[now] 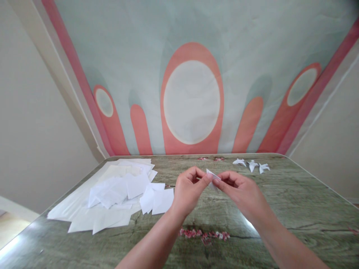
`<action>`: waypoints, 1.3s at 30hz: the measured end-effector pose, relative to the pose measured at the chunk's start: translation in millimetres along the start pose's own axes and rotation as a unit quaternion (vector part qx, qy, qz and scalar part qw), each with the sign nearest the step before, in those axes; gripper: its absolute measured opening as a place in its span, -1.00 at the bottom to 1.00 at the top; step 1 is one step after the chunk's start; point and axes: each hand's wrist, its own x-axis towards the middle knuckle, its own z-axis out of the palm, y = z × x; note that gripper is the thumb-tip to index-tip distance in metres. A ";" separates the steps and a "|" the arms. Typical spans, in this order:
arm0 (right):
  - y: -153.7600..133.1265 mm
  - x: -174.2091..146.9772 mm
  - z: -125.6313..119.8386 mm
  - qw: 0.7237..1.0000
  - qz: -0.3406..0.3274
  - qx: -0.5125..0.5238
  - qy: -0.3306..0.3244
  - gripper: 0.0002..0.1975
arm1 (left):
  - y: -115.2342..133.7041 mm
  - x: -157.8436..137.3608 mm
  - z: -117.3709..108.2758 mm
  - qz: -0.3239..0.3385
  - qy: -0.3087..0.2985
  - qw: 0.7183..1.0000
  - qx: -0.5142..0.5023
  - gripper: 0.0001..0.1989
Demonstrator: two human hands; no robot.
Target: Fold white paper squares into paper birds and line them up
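A small folded piece of white paper is held up above the table, pinched from both sides. My left hand grips its left edge between thumb and forefinger. On the other side, my right hand has thumb and fingers closed on the right part. The paper comes to a point at the top left, and a flap hangs below between the hands; the fingers cover much of it. Left of my left hand lie several loose white paper squares.
Larger white sheets spread in a pile over the table's left side. Three folded paper birds sit at the back right. The wood-patterned table bears printed pink flowers and meets a wall with a painted-looking backdrop.
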 end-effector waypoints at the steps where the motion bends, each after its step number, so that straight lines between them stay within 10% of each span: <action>1: -0.7 -0.5 0.0 1.000 0.000 -0.009 0.000 -0.72 | 0.7 0.7 -0.4 -0.002 -0.001 1.000 0.001 -0.68; 18: 3.5 2.2 0.3 1.000 0.006 0.013 -0.006 -0.67 | -1.0 3.2 3.1 0.034 0.031 0.996 -0.083 -0.67; 25: -4.5 -2.0 -5.1 0.984 -0.083 -0.151 0.050 -0.82 | -1.3 6.1 -9.0 -0.015 -0.073 0.997 0.019 -0.79; 39: -11.4 -4.7 -7.5 0.979 -0.122 -0.157 0.054 -0.81 | 11.9 0.1 -6.6 0.046 -0.031 0.995 0.089 -0.91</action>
